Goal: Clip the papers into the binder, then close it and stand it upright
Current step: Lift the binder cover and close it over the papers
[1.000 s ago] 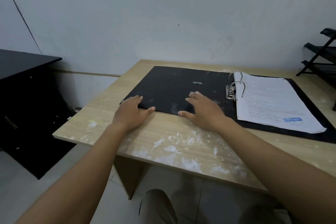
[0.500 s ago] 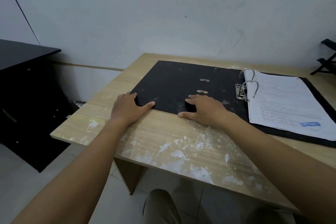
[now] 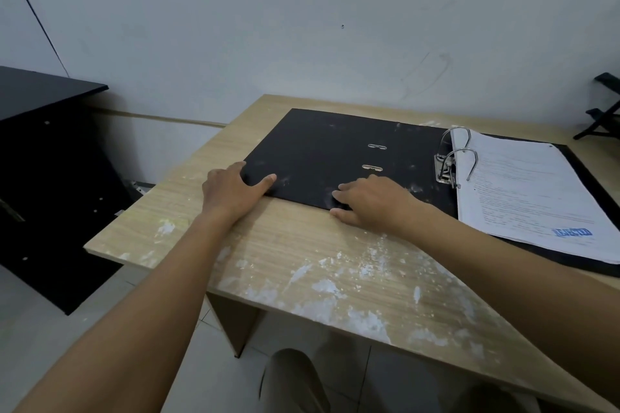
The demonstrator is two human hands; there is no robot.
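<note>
A black lever-arch binder [image 3: 328,151] lies open and flat on the wooden table [image 3: 318,261]. Its metal rings [image 3: 456,157] are shut through a stack of printed papers [image 3: 523,191] on the right half. My left hand [image 3: 231,191] holds the near left corner of the left cover, with the thumb on top and the fingers along the side edge. At the cover's near edge, closer to the rings, is my right hand [image 3: 372,201]; its fingers are curled on top and its thumb sits at the edge. The cover still rests flat on the table.
White paint smears mark the table's near part. A black cabinet [image 3: 50,151] stands to the left across a gap of tiled floor. At the far right edge is a black rack [image 3: 604,111]. The wall runs just behind the table.
Both hands stay at the left cover's near edge. My right hand's fingers have curled in slightly toward that edge. The binder has not moved; only my view has shifted.
</note>
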